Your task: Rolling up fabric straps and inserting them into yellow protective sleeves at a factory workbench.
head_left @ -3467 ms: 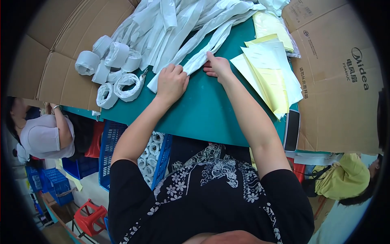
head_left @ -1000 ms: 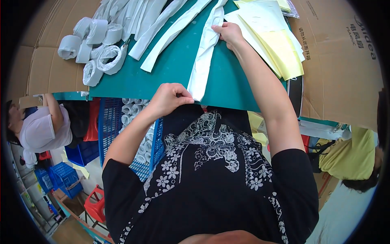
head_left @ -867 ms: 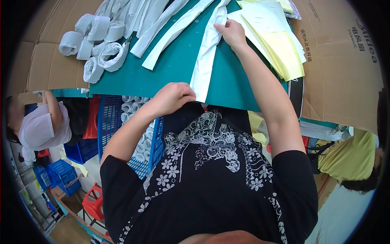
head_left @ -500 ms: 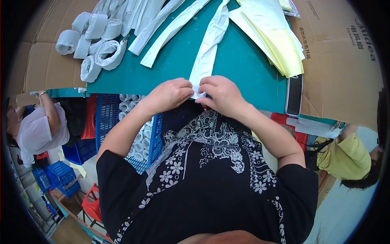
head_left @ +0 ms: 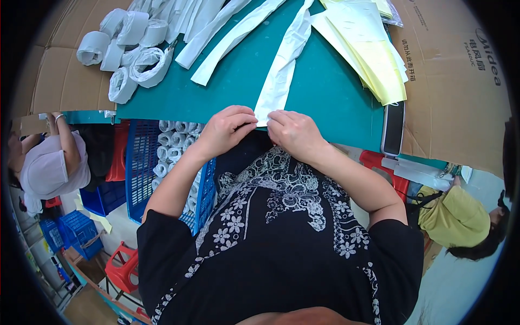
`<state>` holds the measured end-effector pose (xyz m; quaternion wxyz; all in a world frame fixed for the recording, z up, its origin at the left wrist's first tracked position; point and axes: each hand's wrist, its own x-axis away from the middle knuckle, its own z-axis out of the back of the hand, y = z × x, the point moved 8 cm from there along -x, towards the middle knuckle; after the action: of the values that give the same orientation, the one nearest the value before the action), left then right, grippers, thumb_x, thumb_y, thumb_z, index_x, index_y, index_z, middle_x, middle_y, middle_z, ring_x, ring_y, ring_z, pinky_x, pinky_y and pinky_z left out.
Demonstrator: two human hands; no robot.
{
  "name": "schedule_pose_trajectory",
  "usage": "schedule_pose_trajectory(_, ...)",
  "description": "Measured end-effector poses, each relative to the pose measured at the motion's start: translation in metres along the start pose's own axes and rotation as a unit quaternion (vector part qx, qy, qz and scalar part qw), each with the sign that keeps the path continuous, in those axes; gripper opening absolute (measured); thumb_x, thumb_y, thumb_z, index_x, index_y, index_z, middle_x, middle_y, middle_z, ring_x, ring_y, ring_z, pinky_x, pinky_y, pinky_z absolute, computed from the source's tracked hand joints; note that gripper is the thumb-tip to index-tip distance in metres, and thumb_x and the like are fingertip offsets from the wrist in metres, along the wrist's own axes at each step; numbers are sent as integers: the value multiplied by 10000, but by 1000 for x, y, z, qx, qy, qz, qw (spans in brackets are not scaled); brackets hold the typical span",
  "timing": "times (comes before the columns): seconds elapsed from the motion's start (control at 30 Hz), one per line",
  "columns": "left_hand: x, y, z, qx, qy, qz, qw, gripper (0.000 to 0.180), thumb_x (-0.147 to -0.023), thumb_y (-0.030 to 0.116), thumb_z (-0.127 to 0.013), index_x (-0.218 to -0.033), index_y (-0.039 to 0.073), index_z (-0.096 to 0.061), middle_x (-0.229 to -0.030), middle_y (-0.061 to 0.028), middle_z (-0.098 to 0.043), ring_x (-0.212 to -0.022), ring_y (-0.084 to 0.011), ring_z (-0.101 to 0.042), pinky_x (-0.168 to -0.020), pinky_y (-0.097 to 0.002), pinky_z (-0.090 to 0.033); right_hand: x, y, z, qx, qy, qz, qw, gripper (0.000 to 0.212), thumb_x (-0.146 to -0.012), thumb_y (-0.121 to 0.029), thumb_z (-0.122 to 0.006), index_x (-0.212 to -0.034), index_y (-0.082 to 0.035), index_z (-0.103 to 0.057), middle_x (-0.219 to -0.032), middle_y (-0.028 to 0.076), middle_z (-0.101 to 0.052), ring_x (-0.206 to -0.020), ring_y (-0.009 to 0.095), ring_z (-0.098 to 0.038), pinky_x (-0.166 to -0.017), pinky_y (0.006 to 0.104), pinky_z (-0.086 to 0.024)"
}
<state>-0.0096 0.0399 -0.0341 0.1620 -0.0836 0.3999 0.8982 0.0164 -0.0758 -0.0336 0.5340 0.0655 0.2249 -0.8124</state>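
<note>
So the white strip lay on the green table, its end right at the front edge. Left hand had thumb and fingertips pinching the end's left corner. Right hand's fingers were bunched together over the right corner, couldn't tell if pinching. White rolls sat toward the left edge.

I make this a workshop: a flat green worktop bears a long crinkled white strip, white rolls fill a blue plastic mesh crate, and a person in a pale top sits off left.
</note>
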Motion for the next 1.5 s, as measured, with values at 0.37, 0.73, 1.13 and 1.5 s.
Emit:
schedule_pose_trajectory(0.37,-11,0,-5,23,-13,84,996,166,-743,105,-701,-893,43,-668,-907,-89,-623,-773,-204,-619,-651,-295,-492,5,36,5,-217,7,-214,952,80,-729,-109,-658,-726,-46,-610,-772,73,-626,-690,252,-619,-598,353,-487)
schedule_pose_trajectory(0.73,-20,-44,-27,193,-160,281,926,111,-692,95,-724,-745,7,-682,-653,-46,-630,-582,-100,-553,-536,-257,-434,5,36,8,-224,-21,-228,947,91,-707,-117,-680,-726,-53,-618,-756,79,-620,-704,261,-606,-615,378,-474)
schedule_pose_trajectory(1.13,-19,-44,-27,196,-165,292,921,112,-697,101,-729,-718,9,-667,-642,-30,-624,-581,-78,-541,-540,-250,-429,-12,40,2,-198,-115,-242,943,113,-710,-170,-635,-736,-66,-673,-716,103,-645,-647,253,-622,-591,349,-480)
schedule_pose_trajectory(1.5,-24,3,-11,35,-71,115,990,130,-703,45,-675,-819,38,-617,-812,-74,-573,-728,-208,-583,-622,-308,-472,-21,63,-19,-274,-262,-303,874,120,-657,-185,-653,-711,-85,-690,-654,83,-643,-603,196,-618,-588,325,-484)
